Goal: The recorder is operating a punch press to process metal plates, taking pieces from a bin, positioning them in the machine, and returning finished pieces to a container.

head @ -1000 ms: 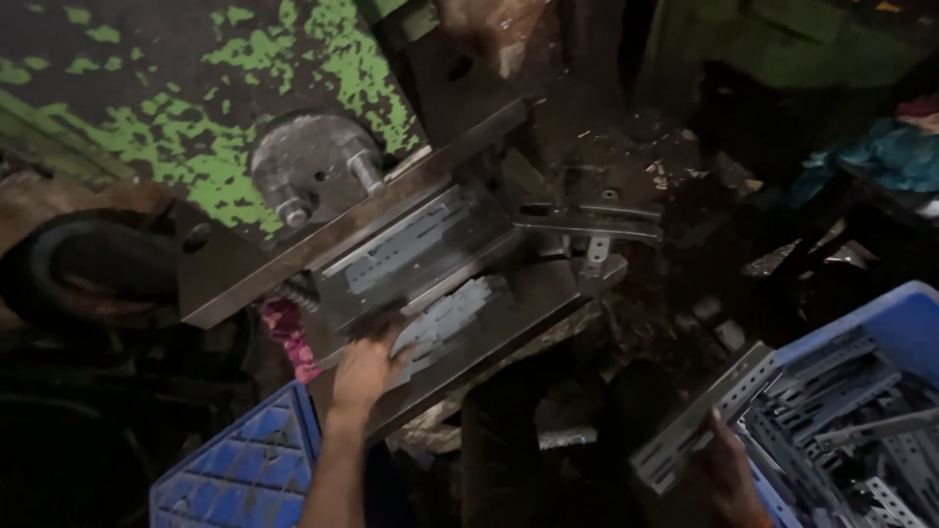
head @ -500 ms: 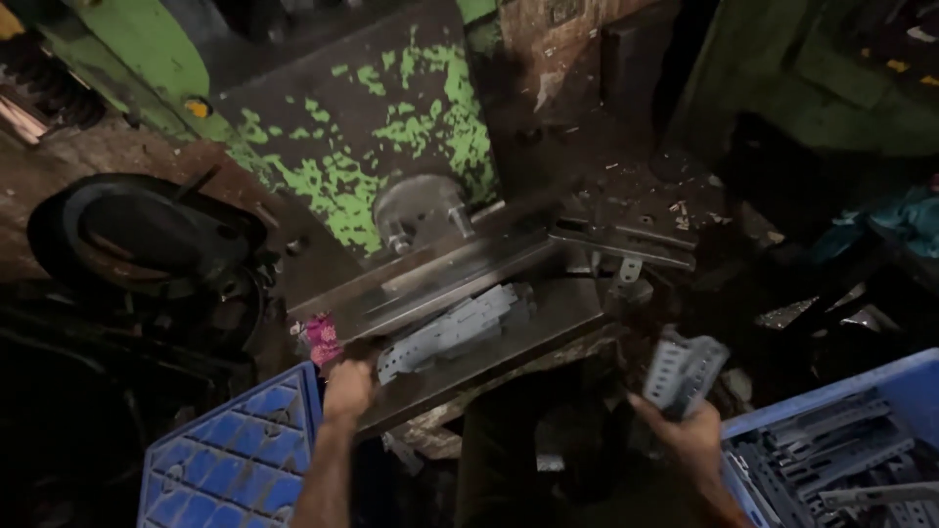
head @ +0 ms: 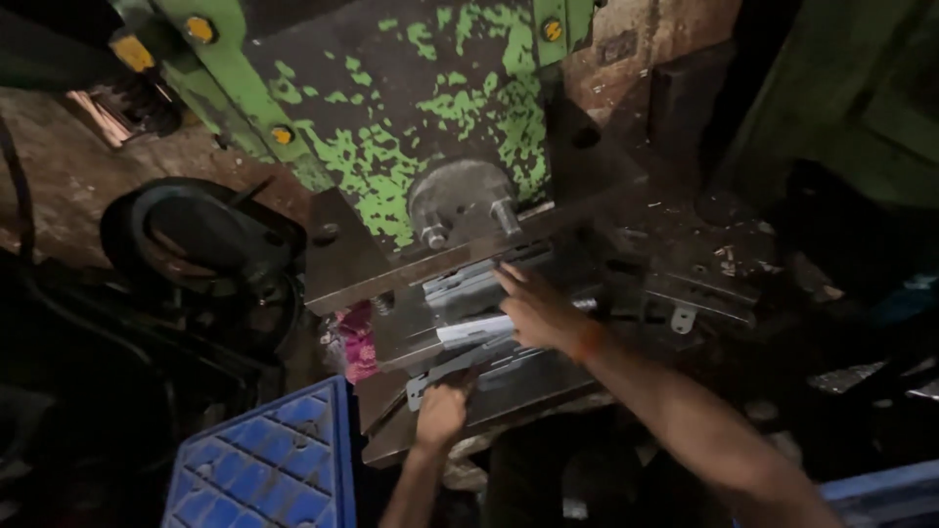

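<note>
Head view: left hand (head: pixel 442 415) gripping metal strip (head: pixel 460 360) edge, right hand (head: pixel 536 311) flat on bracket (head: pixel 476 330).

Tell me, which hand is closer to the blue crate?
Left. The left hand grips a metal strip just right of the blue crate; the right hand reaches farther up into the green press.

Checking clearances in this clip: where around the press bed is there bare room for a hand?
Crowded: both hands, left hand and right hand, share the die gap with metal strips. Freer: the bed right of the right hand, though scattered with scraps.
</note>
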